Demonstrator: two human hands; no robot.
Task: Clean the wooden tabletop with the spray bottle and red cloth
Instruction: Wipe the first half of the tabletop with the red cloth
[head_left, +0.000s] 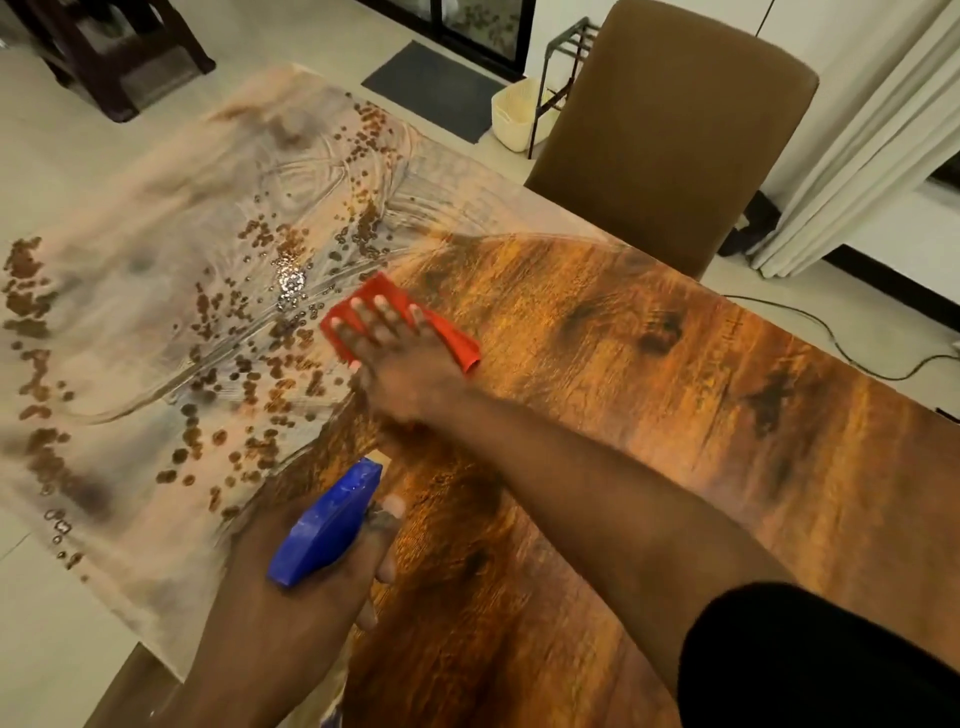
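right hand (402, 366) presses the red cloth (451, 339), fingers flat; left hand (306, 592) grips the spray bottle (328, 525). much of the surface (675, 415) lies beaded, unwiped.

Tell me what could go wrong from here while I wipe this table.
The droplets spread across the tabletop up to its left edge; sweeping the red cloth outward under the right hand might push liquid onto the floor. The spray bottle in the left hand points toward the right forearm, so a stray squeeze could wet it.
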